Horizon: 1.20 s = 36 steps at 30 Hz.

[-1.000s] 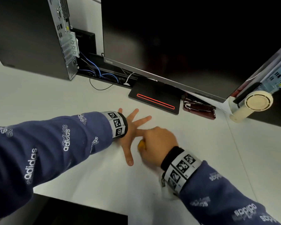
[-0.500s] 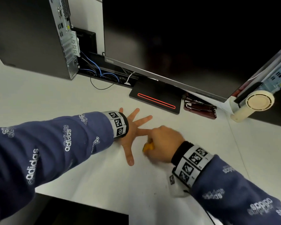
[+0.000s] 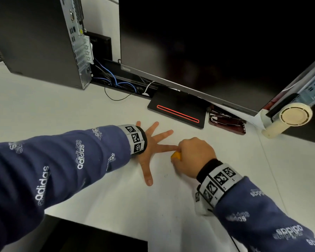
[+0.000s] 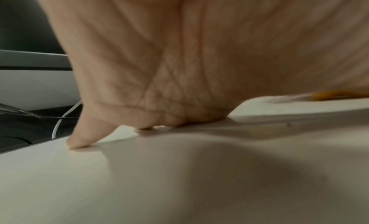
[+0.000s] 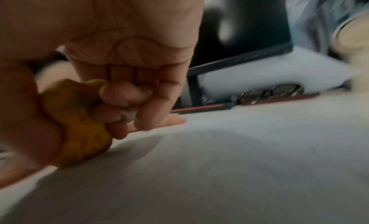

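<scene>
White bench (image 3: 44, 110) with a big dark monitor (image 3: 207, 42) looming at the back, so not much room to play with; the right hand (image 3: 193, 157) is curled into a fist round a squashy yellow lump (image 3: 176, 155), looks like an eraser or a bit of sponge, can't really tell; the wrist view shows the lump (image 5: 79, 124) pressed onto the bench under the thumb side of the fist; it's too scrunched to have a real long axis; the left hand (image 3: 149, 148) lies flat just to the left, fingers spread wide and holding nothing, index fingertip right up against the right knuckles, thumb pointing back at the person; a few faint dark specks (image 3: 165, 176) sit nearer the person, between that thumb and the fist, so I'd guess the next rub goes that way, and the right hand is clearly the nearer one; the thumb is the only thing in the way; monitor base (image 3: 178, 110), glasses (image 3: 225, 120), cream fan (image 3: 295, 115), PC tower (image 3: 35, 37) and blue cables (image 3: 116, 80) are all well apart at the back.
</scene>
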Each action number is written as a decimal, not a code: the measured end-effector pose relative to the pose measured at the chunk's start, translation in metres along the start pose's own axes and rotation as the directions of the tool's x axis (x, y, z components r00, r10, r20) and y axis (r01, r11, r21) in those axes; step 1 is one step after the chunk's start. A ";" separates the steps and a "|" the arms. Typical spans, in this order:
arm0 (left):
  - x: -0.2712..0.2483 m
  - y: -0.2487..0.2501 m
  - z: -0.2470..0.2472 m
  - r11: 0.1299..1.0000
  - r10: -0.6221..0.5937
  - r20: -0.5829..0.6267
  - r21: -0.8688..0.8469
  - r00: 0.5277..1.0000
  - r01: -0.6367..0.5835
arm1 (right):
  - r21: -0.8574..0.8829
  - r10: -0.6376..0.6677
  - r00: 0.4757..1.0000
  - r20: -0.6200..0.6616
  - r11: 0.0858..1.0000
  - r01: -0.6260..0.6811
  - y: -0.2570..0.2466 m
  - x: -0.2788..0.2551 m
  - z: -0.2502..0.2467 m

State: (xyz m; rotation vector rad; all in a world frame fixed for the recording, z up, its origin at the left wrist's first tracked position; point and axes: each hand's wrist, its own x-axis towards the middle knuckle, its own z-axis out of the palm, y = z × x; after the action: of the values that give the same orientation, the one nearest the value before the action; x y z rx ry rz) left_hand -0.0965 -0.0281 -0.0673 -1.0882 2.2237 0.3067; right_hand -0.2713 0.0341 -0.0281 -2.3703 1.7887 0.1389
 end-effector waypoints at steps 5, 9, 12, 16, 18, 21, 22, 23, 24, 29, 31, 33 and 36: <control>0.002 -0.002 0.003 1.000 0.016 -0.022 0.001 1.000 -0.016 | 0.074 -0.191 0.961 0.198 0.981 0.180 -0.025 -0.031 0.006; 0.002 -0.001 0.000 1.000 0.009 -0.006 -0.009 1.000 -0.009 | 0.014 0.048 0.998 0.039 0.999 -0.048 0.023 0.006 -0.002; 0.002 -0.001 0.001 1.000 0.003 -0.003 -0.004 1.000 -0.003 | 0.053 -0.023 0.999 0.024 0.998 0.022 0.017 -0.002 0.006; 0.002 -0.001 0.001 1.000 0.005 -0.007 0.001 1.000 -0.005 | 0.089 -0.219 0.954 0.202 0.975 0.205 -0.011 -0.035 0.010; 0.002 -0.002 0.000 1.000 0.011 -0.001 -0.003 1.000 -0.011 | 0.088 -0.134 0.977 0.163 0.989 0.121 0.005 -0.017 0.004; 0.003 -0.001 0.000 1.000 0.014 -0.004 -0.008 1.000 -0.014 | 0.053 0.035 0.999 0.026 0.998 -0.036 0.031 0.005 -0.003; 0.003 -0.001 0.001 1.000 0.012 -0.006 -0.004 1.000 -0.012 | 0.060 0.023 1.000 0.000 0.998 -0.023 0.030 0.003 0.000; 0.003 -0.001 0.001 1.000 0.009 -0.007 -0.001 1.000 -0.009 | 0.069 -0.023 1.000 0.016 0.997 0.022 0.022 -0.003 0.004; 0.003 -0.002 0.002 1.000 0.006 -0.006 0.002 1.000 -0.006 | 0.079 -0.101 0.993 0.063 0.992 0.096 0.011 -0.013 0.007; 0.003 -0.002 0.001 1.000 0.008 -0.011 -0.002 1.000 -0.008 | 0.110 -0.144 0.973 0.183 0.986 0.126 0.011 -0.024 0.006; 0.002 -0.002 0.000 1.000 0.003 -0.009 -0.010 1.000 -0.003 | 0.101 0.006 0.997 0.082 0.995 -0.014 0.031 -0.007 0.002; 0.002 -0.001 0.001 1.000 0.000 -0.010 -0.006 1.000 0.000 | 0.068 0.030 1.000 0.001 0.997 -0.030 0.034 -0.003 0.004; 0.001 0.000 0.000 1.000 -0.004 0.000 0.003 1.000 0.004 | 0.076 -0.181 0.977 0.117 0.982 0.172 0.003 -0.030 0.010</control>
State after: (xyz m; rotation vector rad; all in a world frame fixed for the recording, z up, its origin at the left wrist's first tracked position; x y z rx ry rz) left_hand -0.0967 -0.0288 -0.0681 -1.0906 2.2212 0.3017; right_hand -0.2818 0.0637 -0.0332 -2.4034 1.4972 0.1959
